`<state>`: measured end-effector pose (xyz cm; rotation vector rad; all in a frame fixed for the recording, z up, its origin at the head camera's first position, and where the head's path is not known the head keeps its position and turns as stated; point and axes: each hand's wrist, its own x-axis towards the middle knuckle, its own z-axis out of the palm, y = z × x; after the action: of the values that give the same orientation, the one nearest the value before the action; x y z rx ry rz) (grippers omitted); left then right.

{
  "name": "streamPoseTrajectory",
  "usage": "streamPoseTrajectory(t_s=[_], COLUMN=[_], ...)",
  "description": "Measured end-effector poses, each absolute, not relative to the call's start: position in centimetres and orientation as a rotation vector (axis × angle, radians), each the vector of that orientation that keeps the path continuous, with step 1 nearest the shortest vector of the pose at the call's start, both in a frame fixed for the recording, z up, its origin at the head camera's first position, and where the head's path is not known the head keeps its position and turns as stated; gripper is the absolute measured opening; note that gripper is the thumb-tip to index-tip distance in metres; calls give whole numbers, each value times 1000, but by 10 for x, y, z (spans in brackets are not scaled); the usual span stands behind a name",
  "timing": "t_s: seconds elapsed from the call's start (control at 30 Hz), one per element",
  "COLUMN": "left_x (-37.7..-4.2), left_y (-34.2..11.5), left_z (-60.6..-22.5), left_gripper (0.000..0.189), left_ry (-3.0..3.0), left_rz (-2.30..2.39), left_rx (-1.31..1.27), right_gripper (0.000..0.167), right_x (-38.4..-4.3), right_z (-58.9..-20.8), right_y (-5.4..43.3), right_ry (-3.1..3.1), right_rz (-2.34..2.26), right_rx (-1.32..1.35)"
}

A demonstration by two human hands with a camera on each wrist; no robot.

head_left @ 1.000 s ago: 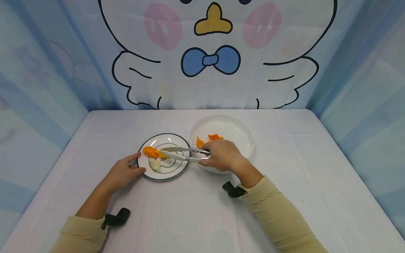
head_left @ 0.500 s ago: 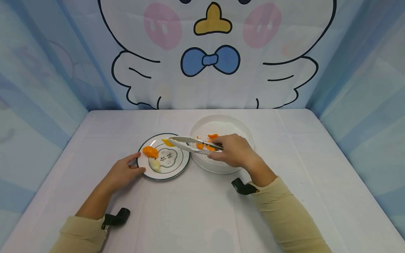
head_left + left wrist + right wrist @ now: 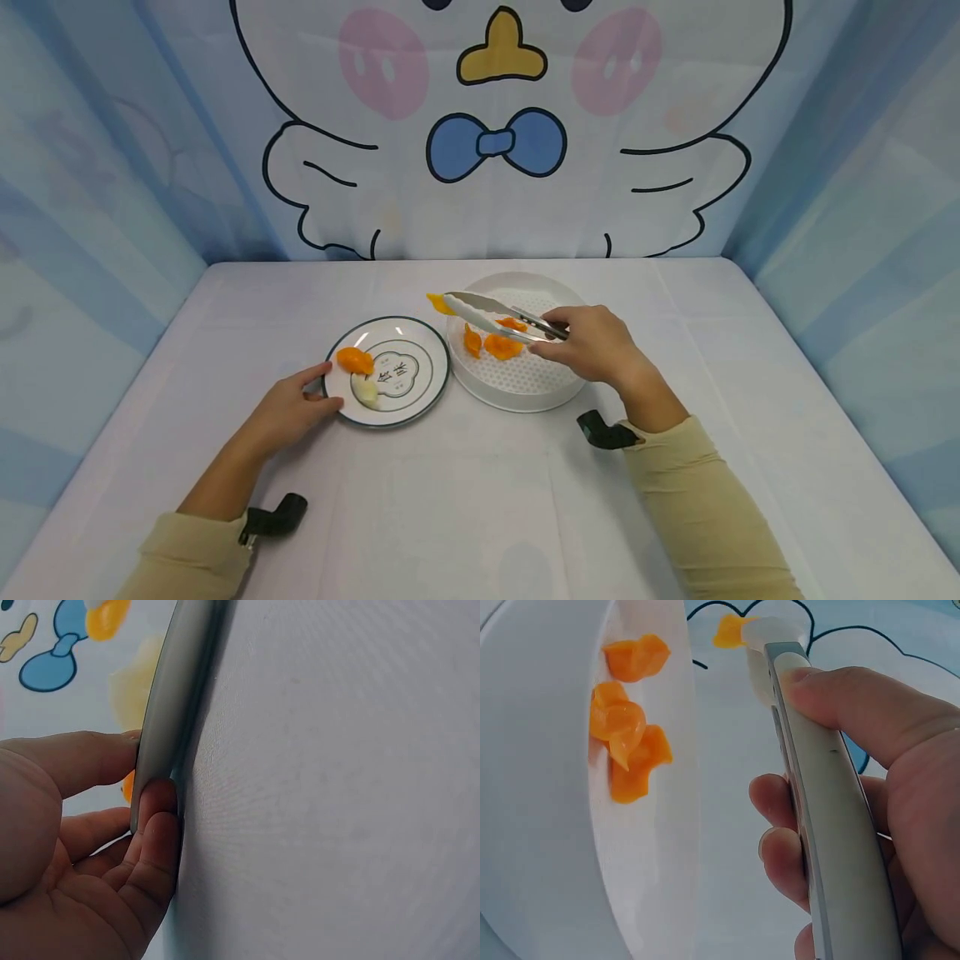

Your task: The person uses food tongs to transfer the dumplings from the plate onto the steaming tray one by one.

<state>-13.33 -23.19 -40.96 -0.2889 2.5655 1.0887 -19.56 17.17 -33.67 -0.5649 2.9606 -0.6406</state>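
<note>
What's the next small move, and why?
I'd probably have the right hand swing the tongs inward over the white tray: the yellow piece at their tips appears just outside its rim in the head view, while orange pieces lie inside.

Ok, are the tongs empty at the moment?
No, the tongs in the right hand have a yellow piece at their tips in the head view.

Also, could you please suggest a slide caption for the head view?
Right hand holds tongs pinching a yellow piece; left hand grips the white plate.
</note>
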Motion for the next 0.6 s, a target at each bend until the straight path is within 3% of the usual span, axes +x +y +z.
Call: streamPoseTrajectory(t_s=[0.6], left_x=[-133], left_y=[-231], left_z=[-407], left_gripper=[77], left_ry=[2557], left_rz=[1080], left_rx=[-293], right_gripper=[60], right_x=[-205], right_z=[-351], right_y=[191], right_ry=[2947], right_rz=[-673], right_rx=[-413])
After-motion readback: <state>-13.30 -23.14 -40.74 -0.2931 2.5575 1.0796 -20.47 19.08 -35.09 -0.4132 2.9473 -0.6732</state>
